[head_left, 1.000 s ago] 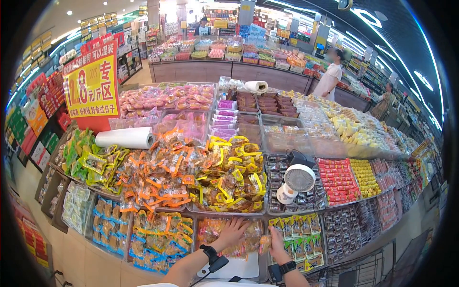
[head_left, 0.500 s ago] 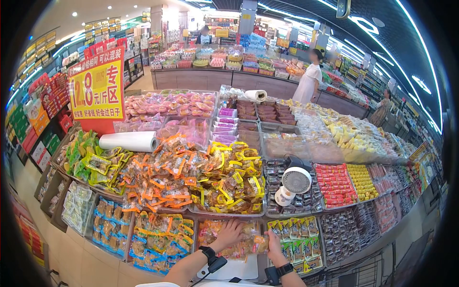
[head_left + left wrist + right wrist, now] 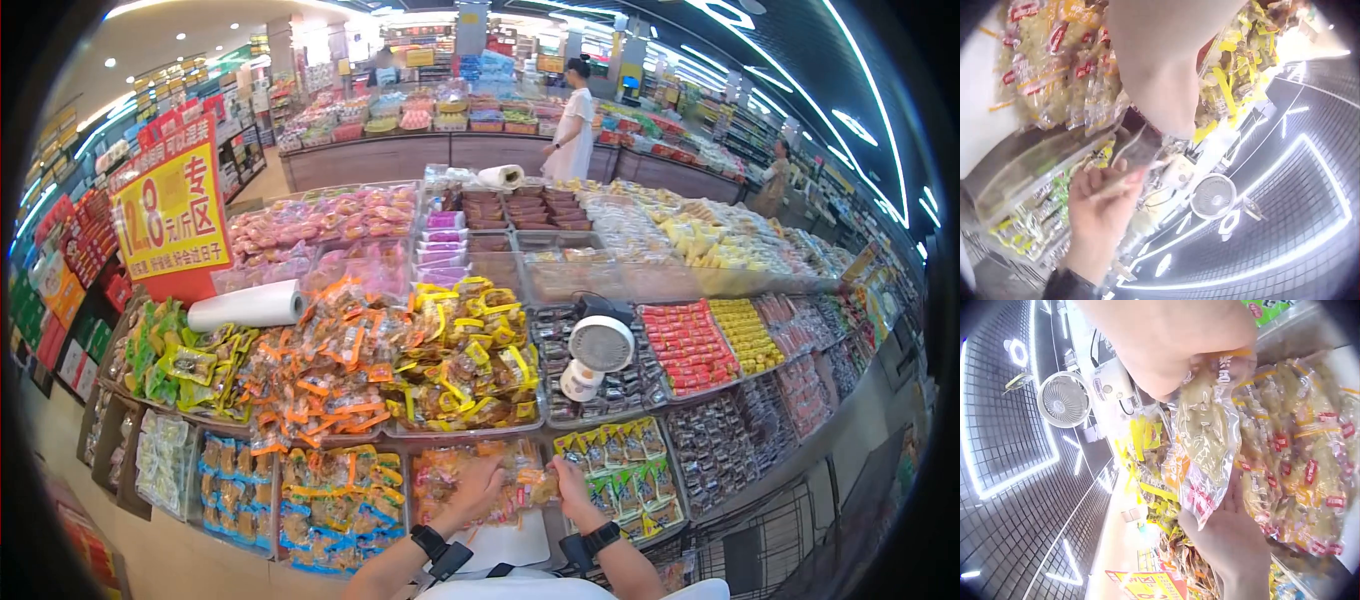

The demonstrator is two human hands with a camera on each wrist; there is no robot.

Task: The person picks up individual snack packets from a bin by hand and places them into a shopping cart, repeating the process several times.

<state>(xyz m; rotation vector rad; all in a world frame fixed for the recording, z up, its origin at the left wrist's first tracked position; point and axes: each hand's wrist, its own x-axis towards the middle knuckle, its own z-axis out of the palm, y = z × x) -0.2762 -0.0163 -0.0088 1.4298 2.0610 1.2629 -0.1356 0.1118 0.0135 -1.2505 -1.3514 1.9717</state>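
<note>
My right hand (image 3: 573, 488) pinches one clear snack packet (image 3: 1207, 437), printed in orange and red with pale food inside. The packet hangs from the fingers and thumb in the right wrist view. My left hand (image 3: 480, 490) lies over more of these snack packets (image 3: 437, 470) in the front tray; from the right wrist, its thumb and fingers look extended near the held packet's lower tip. Part of the left fingers is hidden behind that packet. Towards me, a white board (image 3: 505, 545) shows at the tray's near end.
Green and yellow packets (image 3: 625, 475) fill the tray to the right, blue and yellow ones (image 3: 340, 505) the tray to the left. Behind are heaps of yellow-edged packets (image 3: 470, 360) and a small white fan (image 3: 598, 350). A person in white (image 3: 573, 125) stands beyond the display.
The left hand's fingers have drawn in from a wide spread over the packets. The right hand has brought its packet lower and closer to the left. The camera view has shifted right.
</note>
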